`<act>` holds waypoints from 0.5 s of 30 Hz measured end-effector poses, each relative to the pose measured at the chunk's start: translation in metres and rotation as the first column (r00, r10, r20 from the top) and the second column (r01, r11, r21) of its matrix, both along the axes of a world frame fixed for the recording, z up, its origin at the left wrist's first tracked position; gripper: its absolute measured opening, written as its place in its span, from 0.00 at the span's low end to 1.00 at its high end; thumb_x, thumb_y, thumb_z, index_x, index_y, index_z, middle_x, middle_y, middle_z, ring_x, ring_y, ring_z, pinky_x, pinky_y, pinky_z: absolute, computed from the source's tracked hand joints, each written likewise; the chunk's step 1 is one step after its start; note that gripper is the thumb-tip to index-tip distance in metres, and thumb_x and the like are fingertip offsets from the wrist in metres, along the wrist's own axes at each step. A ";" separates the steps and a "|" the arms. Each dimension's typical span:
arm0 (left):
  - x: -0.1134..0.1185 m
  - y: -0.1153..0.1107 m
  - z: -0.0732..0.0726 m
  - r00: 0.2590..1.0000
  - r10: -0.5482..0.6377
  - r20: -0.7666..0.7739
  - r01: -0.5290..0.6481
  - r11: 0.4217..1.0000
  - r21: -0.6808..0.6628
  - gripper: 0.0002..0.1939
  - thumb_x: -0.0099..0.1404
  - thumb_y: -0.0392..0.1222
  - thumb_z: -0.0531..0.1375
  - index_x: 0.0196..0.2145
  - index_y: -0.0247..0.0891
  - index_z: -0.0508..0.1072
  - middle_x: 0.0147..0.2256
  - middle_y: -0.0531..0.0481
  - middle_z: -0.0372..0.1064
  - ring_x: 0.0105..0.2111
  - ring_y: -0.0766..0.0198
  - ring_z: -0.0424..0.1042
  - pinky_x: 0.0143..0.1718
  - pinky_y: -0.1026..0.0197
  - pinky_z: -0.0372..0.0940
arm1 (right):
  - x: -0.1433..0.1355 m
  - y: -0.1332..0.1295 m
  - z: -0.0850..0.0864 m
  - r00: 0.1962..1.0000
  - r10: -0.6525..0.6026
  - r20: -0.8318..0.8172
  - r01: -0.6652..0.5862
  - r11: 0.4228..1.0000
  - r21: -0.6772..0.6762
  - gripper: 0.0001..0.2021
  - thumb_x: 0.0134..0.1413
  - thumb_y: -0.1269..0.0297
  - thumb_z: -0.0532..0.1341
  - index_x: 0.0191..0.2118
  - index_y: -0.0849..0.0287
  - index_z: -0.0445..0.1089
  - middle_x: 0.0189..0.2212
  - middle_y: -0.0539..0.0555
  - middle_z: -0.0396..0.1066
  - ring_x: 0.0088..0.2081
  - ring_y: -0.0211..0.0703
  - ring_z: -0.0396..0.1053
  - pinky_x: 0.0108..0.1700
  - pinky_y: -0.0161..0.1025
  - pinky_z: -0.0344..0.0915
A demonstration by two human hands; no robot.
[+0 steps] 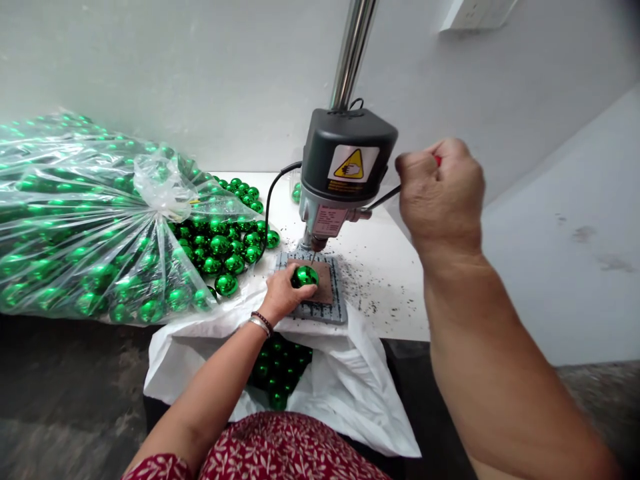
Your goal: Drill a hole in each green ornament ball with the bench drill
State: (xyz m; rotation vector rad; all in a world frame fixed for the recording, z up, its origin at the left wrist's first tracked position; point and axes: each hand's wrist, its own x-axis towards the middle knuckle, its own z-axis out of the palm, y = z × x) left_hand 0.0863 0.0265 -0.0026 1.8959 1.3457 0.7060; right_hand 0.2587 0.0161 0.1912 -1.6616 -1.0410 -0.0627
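My left hand [285,291] is closed around a shiny green ball ornament [306,275], holding it over the brown board [324,287] on the drill press base [341,312]. Just above the ball hangs the thin drill bit [313,256]; whether they touch I cannot tell. The drill press [350,153] has a dark grey motor housing with a yellow warning label. To its right, my right hand [440,190] is wrapped in a fist around the end of the feed lever [387,196]. A bit of red shows at that grip.
A clear plastic bag [100,227] full of green balls lies at left, with loose green balls [220,245] beside it. Below the table edge, a white sack [340,380] holds more balls. Dark shavings [373,287] litter the white table [400,267]. A black cable [270,200] runs from the drill.
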 end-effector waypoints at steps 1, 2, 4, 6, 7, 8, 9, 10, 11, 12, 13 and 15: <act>-0.003 -0.005 -0.001 1.000 -0.013 -0.010 0.013 1.000 0.013 0.18 0.57 0.47 0.68 0.44 0.40 0.77 0.34 0.50 0.77 0.39 0.56 0.74 0.44 0.57 0.66 | 0.002 0.001 -0.001 1.000 0.005 0.016 -0.005 1.000 0.009 0.11 0.58 0.70 0.59 0.26 0.60 0.57 0.21 0.44 0.56 0.28 0.28 0.50 0.36 0.36 0.50; -0.007 -0.010 -0.002 1.000 -0.026 -0.012 0.026 0.999 0.027 0.18 0.57 0.47 0.68 0.44 0.40 0.77 0.36 0.49 0.77 0.39 0.55 0.73 0.44 0.57 0.66 | 0.004 0.002 -0.002 0.999 0.017 0.036 -0.018 0.999 0.028 0.11 0.58 0.69 0.59 0.27 0.61 0.58 0.22 0.44 0.57 0.28 0.28 0.50 0.37 0.36 0.50; -0.018 -0.022 -0.003 0.999 -0.045 -0.003 0.045 0.998 0.047 0.20 0.57 0.46 0.68 0.47 0.40 0.75 0.39 0.47 0.77 0.41 0.54 0.74 0.46 0.55 0.66 | 0.007 0.004 -0.006 0.996 0.040 0.075 -0.045 0.997 0.068 0.10 0.58 0.69 0.59 0.28 0.61 0.58 0.22 0.44 0.58 0.28 0.28 0.50 0.37 0.36 0.51; -0.032 -0.034 -0.003 0.997 -0.073 0.002 0.073 0.996 0.050 0.23 0.57 0.45 0.68 0.50 0.41 0.75 0.43 0.45 0.78 0.44 0.52 0.74 0.49 0.53 0.66 | 0.009 0.005 -0.010 0.996 0.031 0.079 -0.037 0.996 0.078 0.10 0.58 0.69 0.59 0.27 0.60 0.58 0.22 0.44 0.57 0.28 0.28 0.50 0.37 0.36 0.51; -0.040 -0.040 -0.004 0.995 -0.101 -0.003 0.101 0.994 0.048 0.25 0.57 0.45 0.69 0.52 0.41 0.75 0.46 0.44 0.78 0.47 0.51 0.74 0.52 0.51 0.66 | 0.009 0.005 -0.010 0.998 0.023 0.064 -0.028 0.997 0.077 0.10 0.59 0.69 0.59 0.28 0.60 0.58 0.22 0.44 0.57 0.28 0.27 0.50 0.36 0.36 0.51; -0.048 -0.044 -0.005 0.990 -0.138 -0.007 0.139 0.989 0.048 0.28 0.56 0.45 0.70 0.54 0.42 0.74 0.48 0.43 0.78 0.49 0.49 0.74 0.55 0.49 0.65 | 0.009 0.005 -0.011 0.999 0.013 0.044 -0.017 0.997 0.077 0.11 0.59 0.69 0.59 0.27 0.60 0.58 0.22 0.44 0.57 0.28 0.27 0.51 0.36 0.36 0.51; -0.056 -0.048 -0.007 0.984 -0.176 -0.009 0.176 0.983 0.053 0.30 0.54 0.46 0.71 0.55 0.42 0.74 0.51 0.42 0.77 0.52 0.48 0.73 0.58 0.47 0.64 | 0.008 0.004 -0.011 1.000 0.007 0.026 -0.009 0.997 0.078 0.11 0.59 0.68 0.59 0.27 0.59 0.58 0.22 0.44 0.57 0.27 0.27 0.51 0.35 0.36 0.51; -0.063 -0.050 -0.009 0.980 -0.201 -0.007 0.201 0.977 0.066 0.33 0.54 0.47 0.72 0.57 0.43 0.74 0.54 0.41 0.76 0.55 0.47 0.72 0.60 0.46 0.63 | 0.007 0.004 -0.011 1.000 0.004 0.017 -0.005 0.997 0.082 0.11 0.59 0.66 0.59 0.27 0.59 0.58 0.21 0.43 0.58 0.27 0.26 0.51 0.35 0.36 0.51; -0.071 -0.050 -0.010 0.979 -0.206 -0.007 0.205 0.975 0.086 0.34 0.54 0.48 0.73 0.58 0.43 0.73 0.57 0.41 0.74 0.57 0.46 0.71 0.62 0.46 0.62 | 0.006 0.003 -0.011 1.000 0.004 0.022 -0.006 0.996 0.093 0.11 0.59 0.65 0.59 0.27 0.59 0.58 0.21 0.43 0.58 0.27 0.26 0.52 0.34 0.36 0.51; -0.077 -0.049 -0.012 0.983 -0.182 -0.018 0.183 0.977 0.111 0.34 0.57 0.48 0.72 0.59 0.42 0.72 0.58 0.40 0.73 0.58 0.47 0.71 0.62 0.46 0.62 | 0.005 0.002 -0.012 0.999 0.004 0.034 -0.007 0.994 0.105 0.11 0.59 0.65 0.59 0.27 0.59 0.59 0.21 0.42 0.58 0.26 0.25 0.52 0.34 0.36 0.51; -0.084 -0.046 -0.012 0.991 -0.126 -0.049 0.131 0.982 0.138 0.31 0.60 0.48 0.70 0.59 0.41 0.72 0.58 0.39 0.74 0.58 0.48 0.71 0.62 0.46 0.63 | 0.004 0.001 -0.012 0.999 0.006 0.048 -0.011 0.993 0.116 0.11 0.59 0.65 0.58 0.27 0.60 0.59 0.21 0.42 0.57 0.26 0.24 0.52 0.34 0.36 0.51; -0.096 -0.038 -0.008 0.981 0.069 -0.183 -0.032 0.979 0.201 0.23 0.67 0.44 0.64 0.58 0.38 0.74 0.57 0.38 0.75 0.56 0.49 0.73 0.59 0.47 0.65 | 0.001 0.000 -0.011 0.999 -0.005 0.054 -0.002 0.993 0.116 0.11 0.59 0.67 0.58 0.26 0.61 0.58 0.21 0.41 0.56 0.25 0.22 0.52 0.33 0.34 0.51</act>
